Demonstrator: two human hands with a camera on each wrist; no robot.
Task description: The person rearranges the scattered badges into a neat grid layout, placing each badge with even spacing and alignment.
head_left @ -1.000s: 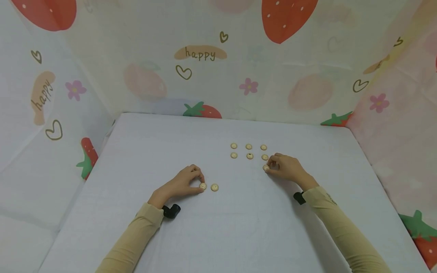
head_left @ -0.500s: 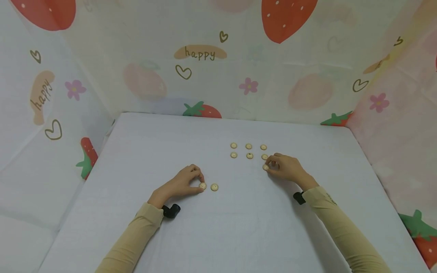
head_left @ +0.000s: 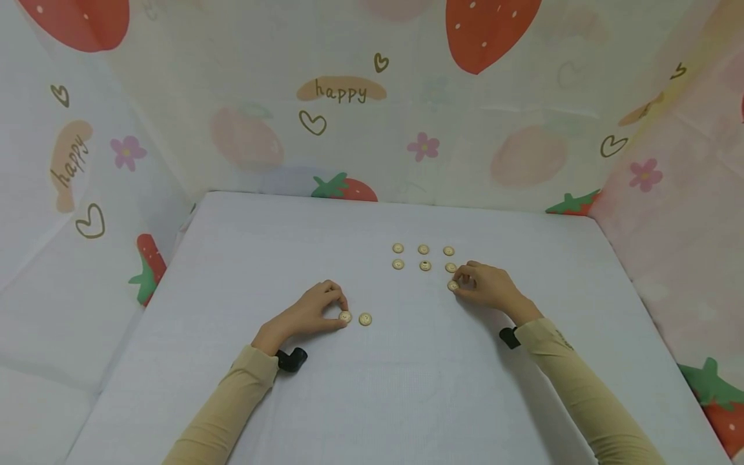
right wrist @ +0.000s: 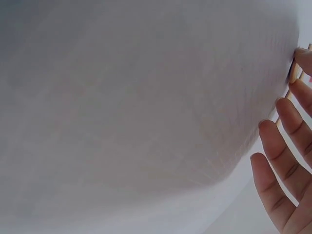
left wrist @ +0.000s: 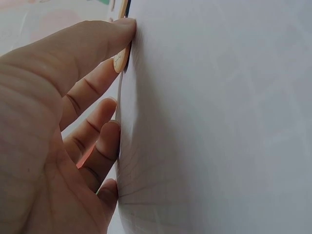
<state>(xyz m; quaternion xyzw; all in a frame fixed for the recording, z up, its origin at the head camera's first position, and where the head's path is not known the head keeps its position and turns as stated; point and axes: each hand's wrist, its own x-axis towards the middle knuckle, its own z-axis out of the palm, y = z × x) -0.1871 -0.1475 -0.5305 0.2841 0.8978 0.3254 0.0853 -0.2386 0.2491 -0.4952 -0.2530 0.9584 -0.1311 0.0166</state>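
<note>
In the head view my left hand (head_left: 310,310) pinches a round wooden button (head_left: 345,317) between thumb and index finger, low on the white tabletop. Just right of it, apart, lies a second button (head_left: 365,319). My right hand (head_left: 487,285) pinches another button (head_left: 453,285) at the table surface, directly in front of the near row's right-hand button (head_left: 450,267). The left wrist view shows the thumb and index finger on either side of the button's edge (left wrist: 119,61). In the right wrist view, the pinched button (right wrist: 293,72) is partly hidden by the fingertips.
Two rows of buttons lie at the table's middle right: a far row with a left button (head_left: 398,248), and a near row with a middle button (head_left: 425,265) bearing a dark spot. A white cloth covers the table (head_left: 372,400). Strawberry-printed curtains (head_left: 372,142) stand around it.
</note>
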